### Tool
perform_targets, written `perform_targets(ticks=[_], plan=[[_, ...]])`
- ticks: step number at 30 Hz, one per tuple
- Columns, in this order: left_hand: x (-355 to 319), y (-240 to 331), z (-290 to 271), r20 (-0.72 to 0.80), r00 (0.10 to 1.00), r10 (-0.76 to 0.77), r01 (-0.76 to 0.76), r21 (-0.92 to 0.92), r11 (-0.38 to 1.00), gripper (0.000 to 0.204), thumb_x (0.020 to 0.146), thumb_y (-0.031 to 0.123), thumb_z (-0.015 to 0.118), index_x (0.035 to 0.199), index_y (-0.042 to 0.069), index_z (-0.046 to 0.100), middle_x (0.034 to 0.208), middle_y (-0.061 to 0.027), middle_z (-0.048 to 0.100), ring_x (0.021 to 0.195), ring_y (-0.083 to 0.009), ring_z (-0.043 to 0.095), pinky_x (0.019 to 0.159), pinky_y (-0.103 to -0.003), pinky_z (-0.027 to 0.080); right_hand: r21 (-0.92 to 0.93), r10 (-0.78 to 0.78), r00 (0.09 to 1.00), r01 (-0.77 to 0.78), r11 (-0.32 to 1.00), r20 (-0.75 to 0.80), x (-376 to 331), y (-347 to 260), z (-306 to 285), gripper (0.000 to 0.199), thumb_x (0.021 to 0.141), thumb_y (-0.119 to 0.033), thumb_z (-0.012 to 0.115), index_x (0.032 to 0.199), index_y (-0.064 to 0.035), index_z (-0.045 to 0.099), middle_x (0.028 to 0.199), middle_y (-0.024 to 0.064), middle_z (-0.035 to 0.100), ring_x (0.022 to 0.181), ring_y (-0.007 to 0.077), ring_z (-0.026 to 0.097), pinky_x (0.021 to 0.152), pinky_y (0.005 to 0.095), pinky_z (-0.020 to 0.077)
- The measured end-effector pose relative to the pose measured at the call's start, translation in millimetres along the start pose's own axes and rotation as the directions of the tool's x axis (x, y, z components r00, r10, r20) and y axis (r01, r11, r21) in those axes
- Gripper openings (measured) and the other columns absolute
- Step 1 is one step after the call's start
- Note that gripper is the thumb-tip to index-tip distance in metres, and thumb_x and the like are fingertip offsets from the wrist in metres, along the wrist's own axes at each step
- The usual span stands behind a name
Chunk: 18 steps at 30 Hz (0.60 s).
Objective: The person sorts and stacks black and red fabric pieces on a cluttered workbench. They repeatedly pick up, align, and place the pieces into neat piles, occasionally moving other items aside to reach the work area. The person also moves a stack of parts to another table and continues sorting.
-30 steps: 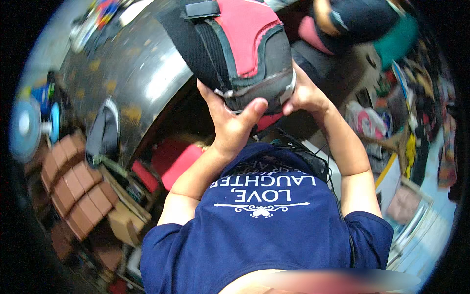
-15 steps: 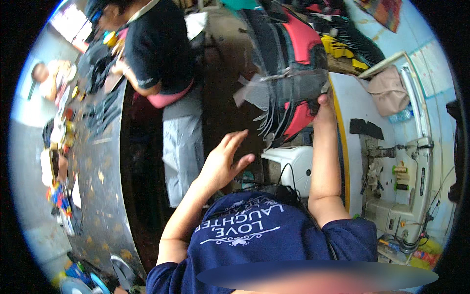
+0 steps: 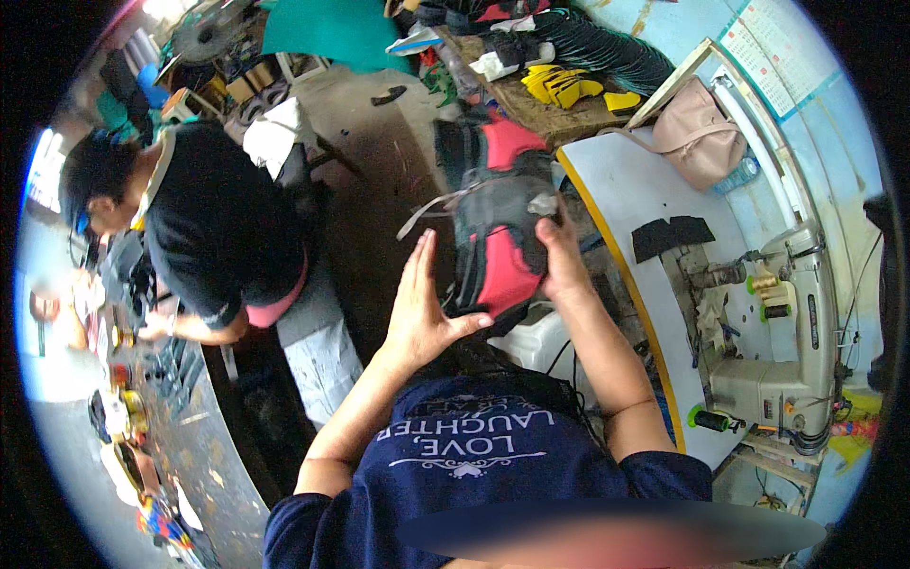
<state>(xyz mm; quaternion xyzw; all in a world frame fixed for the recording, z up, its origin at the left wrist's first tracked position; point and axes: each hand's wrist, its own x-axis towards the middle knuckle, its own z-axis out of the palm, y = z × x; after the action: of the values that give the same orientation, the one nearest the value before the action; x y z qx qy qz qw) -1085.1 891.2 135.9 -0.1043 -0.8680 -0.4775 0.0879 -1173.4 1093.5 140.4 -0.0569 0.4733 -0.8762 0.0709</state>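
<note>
In front of me hangs a red and black backpack-like piece [image 3: 507, 256] with dark webbing and a pale strap trailing off its left side. My right hand [image 3: 566, 261] grips its right edge, thumb on top, next to a small whitish scrap. My left hand [image 3: 417, 308] is open beside its lower left, fingers stretched out and thumb apart. That thumb tip lies close to the piece's bottom edge; whether it touches I cannot tell. Beneath the piece, a white plastic stool [image 3: 538, 343] shows in part.
On my right, a white table [image 3: 607, 204] with yellow edging carries a sewing machine [image 3: 806, 322], dark fabric cutouts [image 3: 673, 235] and a pink bag [image 3: 701, 137]. A co-worker [image 3: 209, 228] bends over the cluttered dark table [image 3: 223, 455] at left. Yellow pieces [image 3: 559, 85] lie on a far wooden bench.
The red and black piece, blurred and higher before, has come lower and nearer, and its loose strands have swung in. My left hand has moved closer to it. The view has turned.
</note>
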Motion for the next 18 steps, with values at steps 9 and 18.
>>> perform_targets(ticks=[9,18], plan=[[159.8,-72.8,-62.7,0.124,0.991,-0.044,0.092,-0.413,0.906,0.103,0.066,0.022,0.085,0.145,0.000,0.023,0.126,-0.0235,0.054,0.118,-0.0265,0.054,0.101,-0.035,0.041,0.131,0.129,0.990,-0.135,0.982,0.058,130.8,36.7,29.9,0.092,0.074,-0.037,0.080,0.146,-0.0163,0.026,0.138,0.0043,0.042,0.125,0.0220,0.044,0.101,0.0408,0.0420],[301.9,-74.5,-72.1,0.289,0.897,0.334,-0.290,-0.187,0.939,0.094,0.062,0.021,0.083,0.140,0.002,0.034,0.110,-0.0250,0.062,0.102,-0.0386,0.062,0.088,-0.038,0.049,0.222,0.098,0.994,-0.088,0.971,-0.037,208.9,10.3,-33.3,0.088,0.069,-0.058,0.074,0.136,-0.0109,0.043,0.131,0.0056,0.052,0.121,0.0239,0.050,0.102,0.0443,0.0407]])
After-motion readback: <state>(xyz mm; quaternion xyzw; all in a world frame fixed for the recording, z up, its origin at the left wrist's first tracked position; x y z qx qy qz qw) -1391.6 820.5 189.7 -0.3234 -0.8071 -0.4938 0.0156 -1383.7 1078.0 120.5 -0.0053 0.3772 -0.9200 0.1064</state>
